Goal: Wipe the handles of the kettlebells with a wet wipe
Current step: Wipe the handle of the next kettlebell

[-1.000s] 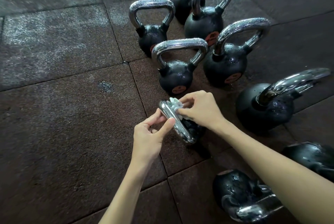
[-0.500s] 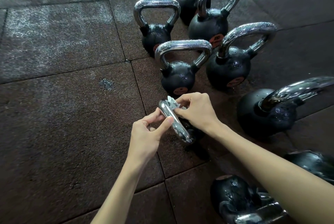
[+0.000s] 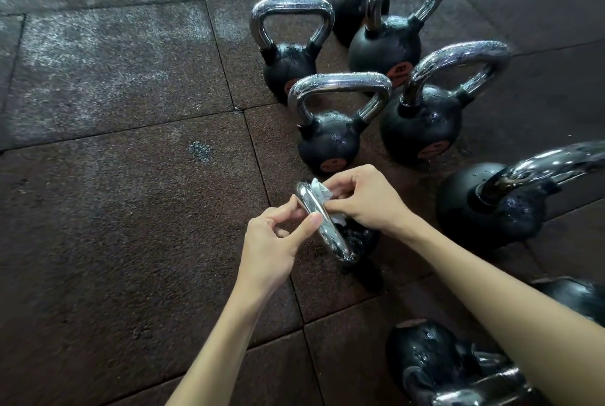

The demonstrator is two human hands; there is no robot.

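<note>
Right now the wet wipe (image 3: 319, 190) is sitting bunched on the top bend of the small kettlebell's chrome handle (image 3: 327, 229). The right hand (image 3: 368, 199) fingers are curling round it & pinching it to the metal. The left hand (image 3: 273, 243) is pinching the handle btwn thumb & forefinger, just beside the wipe. The bell's black body (image 3: 361, 238) is showing under the right-hand fingers. Beyond the fingertips, more kettlebells (image 3: 327, 143) are standing upright on the rubber floor (image 3: 131, 209).

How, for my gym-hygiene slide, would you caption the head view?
Left hand pinches a chrome kettlebell handle while the right hand presses a wet wipe against it.
</note>
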